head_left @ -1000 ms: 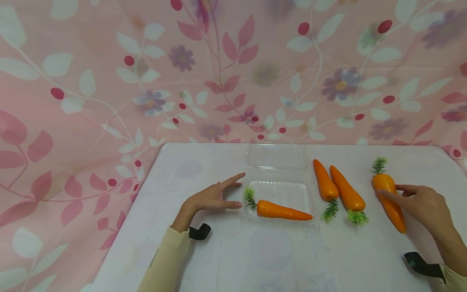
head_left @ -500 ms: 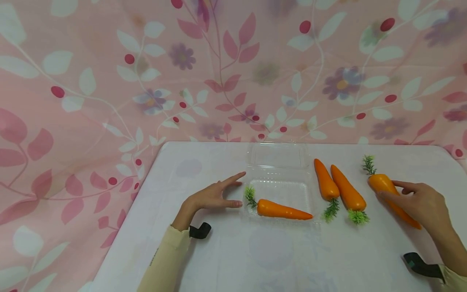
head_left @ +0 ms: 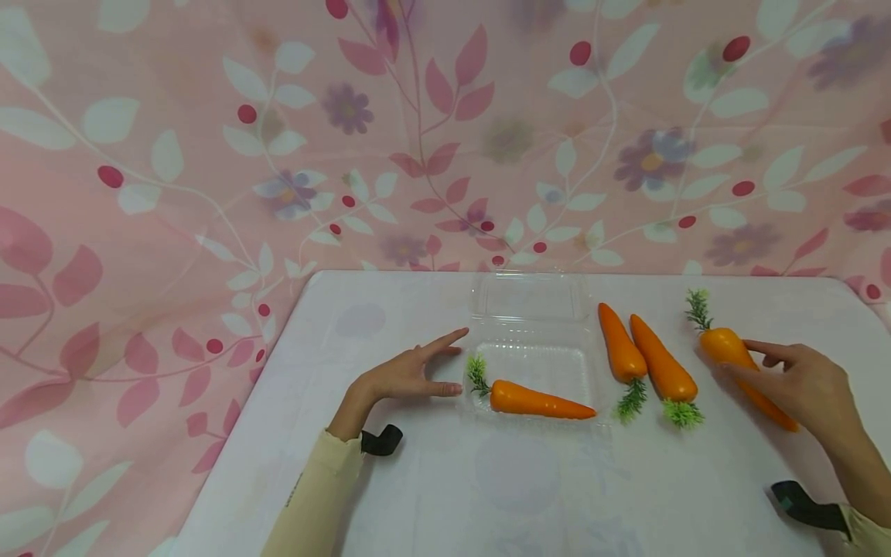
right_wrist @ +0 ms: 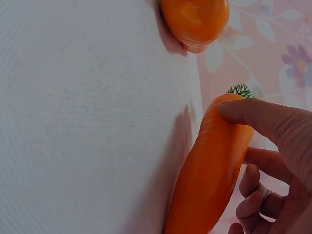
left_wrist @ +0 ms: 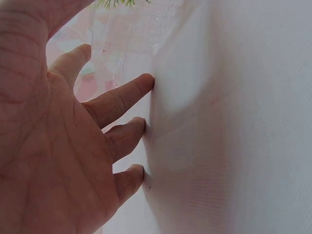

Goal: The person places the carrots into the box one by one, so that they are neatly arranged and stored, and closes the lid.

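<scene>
At the right of the head view, my right hand (head_left: 810,387) pinches an orange toy carrot (head_left: 724,346) between thumb and fingers near its thick, leafy end. The right wrist view shows the thumb across the same carrot (right_wrist: 209,165), whose shadow falls on the white cloth. My left hand (head_left: 400,379) is spread beside a clear plastic clamshell box (head_left: 557,362), thumb and index finger pointing at its left edge. Several left fingertips (left_wrist: 146,80) rest on the cloth in the left wrist view. Another carrot (head_left: 536,400) lies inside the box, leaves to the left.
Two more carrots, one (head_left: 619,344) nearer the box and one (head_left: 661,360) beside it, lie between the box and my right hand. The box's lid (head_left: 530,296) is folded back toward the table's far edge. A pink floral curtain (head_left: 445,155) hangs behind the table (head_left: 411,495).
The carrot in my right hand has turned: its leafy end has swung left and its tip right. My right hand has shifted slightly left. My left hand has stayed in place.
</scene>
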The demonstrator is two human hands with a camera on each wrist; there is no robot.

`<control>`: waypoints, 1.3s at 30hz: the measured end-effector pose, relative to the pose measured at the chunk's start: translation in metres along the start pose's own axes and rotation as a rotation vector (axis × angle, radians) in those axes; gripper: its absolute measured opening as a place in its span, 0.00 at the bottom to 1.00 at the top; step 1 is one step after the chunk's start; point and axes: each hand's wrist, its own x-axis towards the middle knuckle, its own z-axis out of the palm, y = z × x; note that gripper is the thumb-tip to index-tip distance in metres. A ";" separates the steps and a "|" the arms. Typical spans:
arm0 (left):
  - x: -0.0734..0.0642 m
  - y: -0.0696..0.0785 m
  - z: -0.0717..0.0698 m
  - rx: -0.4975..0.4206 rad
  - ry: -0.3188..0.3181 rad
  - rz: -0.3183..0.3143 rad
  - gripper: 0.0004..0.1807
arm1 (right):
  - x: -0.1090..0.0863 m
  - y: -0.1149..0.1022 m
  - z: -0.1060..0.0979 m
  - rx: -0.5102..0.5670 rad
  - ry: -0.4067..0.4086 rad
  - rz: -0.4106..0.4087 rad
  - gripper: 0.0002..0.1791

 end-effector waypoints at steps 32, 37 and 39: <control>-0.001 0.000 -0.001 0.003 0.001 0.024 0.51 | -0.015 -0.047 -0.014 0.095 0.055 -0.093 0.41; -0.001 0.000 -0.001 0.000 -0.004 0.022 0.51 | -0.017 -0.058 -0.015 0.109 0.056 -0.127 0.40; -0.001 0.000 -0.001 0.002 -0.005 0.019 0.51 | -0.017 -0.062 -0.015 0.120 0.049 -0.136 0.40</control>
